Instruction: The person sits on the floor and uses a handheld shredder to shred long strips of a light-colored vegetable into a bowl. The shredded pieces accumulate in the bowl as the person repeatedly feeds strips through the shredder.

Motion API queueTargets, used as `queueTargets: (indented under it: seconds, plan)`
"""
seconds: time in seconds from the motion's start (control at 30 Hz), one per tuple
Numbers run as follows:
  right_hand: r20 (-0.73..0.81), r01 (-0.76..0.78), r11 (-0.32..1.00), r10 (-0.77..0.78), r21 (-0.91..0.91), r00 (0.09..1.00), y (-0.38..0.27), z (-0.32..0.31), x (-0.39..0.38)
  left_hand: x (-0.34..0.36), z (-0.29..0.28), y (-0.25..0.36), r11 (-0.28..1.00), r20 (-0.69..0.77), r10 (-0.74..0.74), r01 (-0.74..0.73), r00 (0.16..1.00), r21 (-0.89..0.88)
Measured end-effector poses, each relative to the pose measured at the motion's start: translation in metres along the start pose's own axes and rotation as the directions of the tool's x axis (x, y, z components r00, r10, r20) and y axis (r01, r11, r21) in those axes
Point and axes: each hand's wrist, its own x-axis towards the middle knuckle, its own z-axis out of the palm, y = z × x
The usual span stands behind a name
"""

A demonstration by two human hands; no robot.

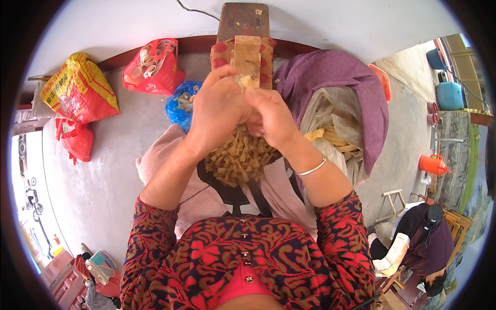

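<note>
My left hand (pixel 218 109) and my right hand (pixel 275 114) meet in front of me, fingers closed together. Between their fingertips shows a small pale yellow strip (pixel 248 81); most of it is covered by the fingers. Right below the hands lies a heap of short tan folded pieces (pixel 238 157) in a dark container on my lap. Behind the hands a wooden block (pixel 248 51) rests on a red patterned cloth over a narrow wooden bench (pixel 243 20). Long tan strips (pixel 338 138) lie in a clear plastic bag (pixel 338 106) to the right of my right hand.
Purple cloth (pixel 315 72) wraps the clear bag. On the left stand a blue plastic bag (pixel 179 106), a red bag (pixel 155 67) of pale curled pieces and a yellow-red sack (pixel 82 88). A pink towel (pixel 191 206) covers my lap. Another person (pixel 421 237) sits at the lower right.
</note>
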Motion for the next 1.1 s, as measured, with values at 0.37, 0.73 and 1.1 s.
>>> queueTargets:
  seconds: [0.37, 0.73, 1.1]
  plan:
    - [0.068, 0.232, 0.851, -0.227, -0.471, 0.971, -0.014, -0.013, -0.001, -0.005, 0.002, -0.002, 0.903, 0.092, -0.322, 0.335, 0.942, -0.269]
    - [0.151, 0.01, 0.984, -0.037, 0.176, 0.988, -0.017, -0.022, 0.0, -0.002, 0.006, -0.017, 0.969, -0.059, -0.217, 0.207, 0.974, -0.136]
    - [0.106, 0.204, 0.943, -0.182, -0.263, 0.978, -0.013, -0.017, 0.002, 0.008, -0.02, -0.015, 0.915, 0.405, -0.274, 0.367, 0.872, -0.169]
